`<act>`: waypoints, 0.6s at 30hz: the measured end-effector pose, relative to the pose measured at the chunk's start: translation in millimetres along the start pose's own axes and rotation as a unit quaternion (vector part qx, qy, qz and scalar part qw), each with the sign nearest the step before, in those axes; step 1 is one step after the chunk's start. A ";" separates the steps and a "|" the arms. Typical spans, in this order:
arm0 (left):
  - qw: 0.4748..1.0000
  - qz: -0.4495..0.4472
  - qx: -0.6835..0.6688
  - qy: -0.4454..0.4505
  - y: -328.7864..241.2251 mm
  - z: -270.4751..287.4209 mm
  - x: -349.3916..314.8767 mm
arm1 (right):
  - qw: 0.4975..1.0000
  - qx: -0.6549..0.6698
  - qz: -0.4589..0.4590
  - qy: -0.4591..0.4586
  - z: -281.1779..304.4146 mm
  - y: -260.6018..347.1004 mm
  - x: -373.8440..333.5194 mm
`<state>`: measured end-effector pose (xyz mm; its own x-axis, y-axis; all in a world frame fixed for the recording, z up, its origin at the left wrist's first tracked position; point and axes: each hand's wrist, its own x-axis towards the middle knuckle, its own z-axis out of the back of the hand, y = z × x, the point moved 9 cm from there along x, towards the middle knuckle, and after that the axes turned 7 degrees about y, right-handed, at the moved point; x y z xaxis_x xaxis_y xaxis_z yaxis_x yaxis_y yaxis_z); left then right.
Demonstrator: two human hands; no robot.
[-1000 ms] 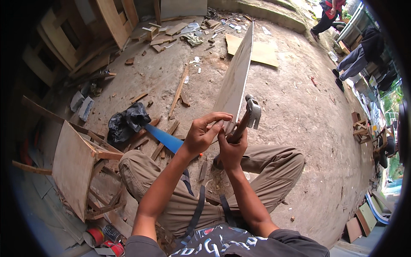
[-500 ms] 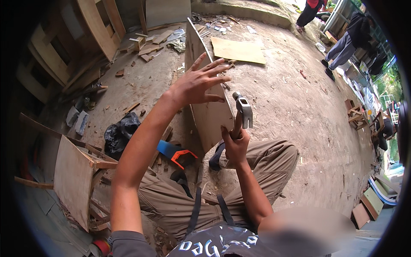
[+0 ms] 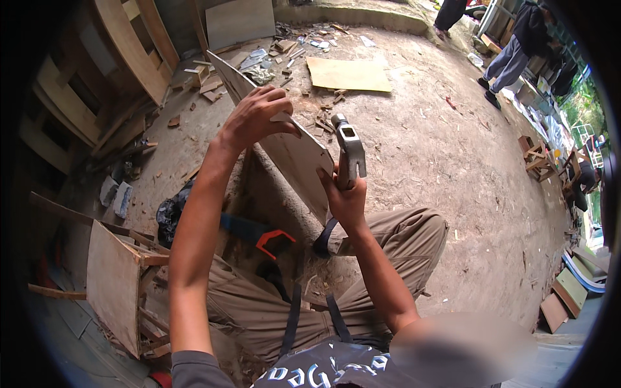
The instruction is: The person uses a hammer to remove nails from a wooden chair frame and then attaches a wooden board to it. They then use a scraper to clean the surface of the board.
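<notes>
Hammer (image 3: 350,155) stands in the right hand (image 3: 345,202), its metal head uppermost and the claw turned down on the right side. The fingers of that hand are closed around the handle just below the head, and the thumb reaches up against the near end of a flat, pale board (image 3: 294,158). The board is tilted, slanting from beside the right hand toward the upper left, above the ground (image 3: 479,194) in front of the person's bent legs. The left hand (image 3: 259,118) is partly closed over the board's long upper edge, fingers curled on one side and thumb on the other.

Below the board, in shadow, lies a blue tool with an orange end (image 3: 278,243), near a black plastic bag (image 3: 169,213) that is partly hidden by the left forearm. A broken wooden frame with a panel (image 3: 113,284) stands at the left. Beyond the board, a yellowish sheet (image 3: 349,74) lies flat on the ground among wood scraps, and a co-worker (image 3: 517,48) stands at the upper right.
</notes>
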<state>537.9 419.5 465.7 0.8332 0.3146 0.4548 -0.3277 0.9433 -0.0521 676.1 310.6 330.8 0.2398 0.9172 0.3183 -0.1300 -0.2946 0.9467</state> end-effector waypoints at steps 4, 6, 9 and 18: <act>0.998 -0.012 0.012 -0.064 -1.0 32.0 6.1 | 0.994 -0.065 0.090 -0.015 3.0 24.2 17.0; 0.997 0.015 -0.011 -0.073 0.2 42.7 6.9 | 0.986 -0.106 0.124 -0.036 10.4 45.6 21.8; 0.995 0.011 -0.025 -0.097 -15.0 57.2 20.0 | 0.980 -0.084 0.166 -0.066 36.7 52.3 48.6; 0.989 0.096 -0.036 -0.102 9.2 18.1 19.3 | 0.995 -0.063 0.072 -0.025 40.9 5.7 79.0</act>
<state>542.9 432.3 490.1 0.6488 0.4668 0.6009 -0.4318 0.8761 -0.2143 733.7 370.4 363.3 0.2575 0.8526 0.4548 -0.2859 -0.3824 0.8787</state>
